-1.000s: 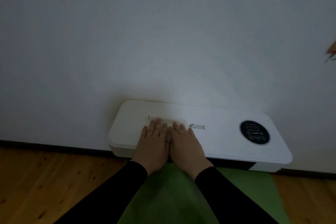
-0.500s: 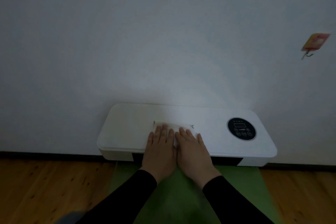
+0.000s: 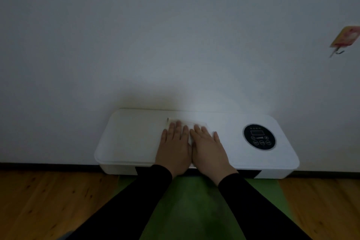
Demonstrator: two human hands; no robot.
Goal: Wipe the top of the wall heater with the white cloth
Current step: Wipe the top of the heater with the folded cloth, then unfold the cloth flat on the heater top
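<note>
A white wall heater (image 3: 132, 138) sits low against the wall, with a round black control panel (image 3: 259, 137) near its right end. A folded white cloth (image 3: 191, 122) lies on the heater's middle. My left hand (image 3: 174, 148) and my right hand (image 3: 209, 150) lie flat side by side on the cloth, fingers pointing at the wall, pressing it down. Most of the cloth is hidden under the palms; only its far edge and a strip between the hands show.
A white wall (image 3: 175, 35) fills the upper view, with a small red-and-yellow hook tag (image 3: 344, 40) at the far right. A dark skirting (image 3: 48, 166) runs along the wooden floor (image 3: 39, 204). A green mat (image 3: 194, 210) lies below the heater.
Both hands and the cloth have slid to the right along the heater and slightly toward the wall, now covering the logo. The view has shifted right.
</note>
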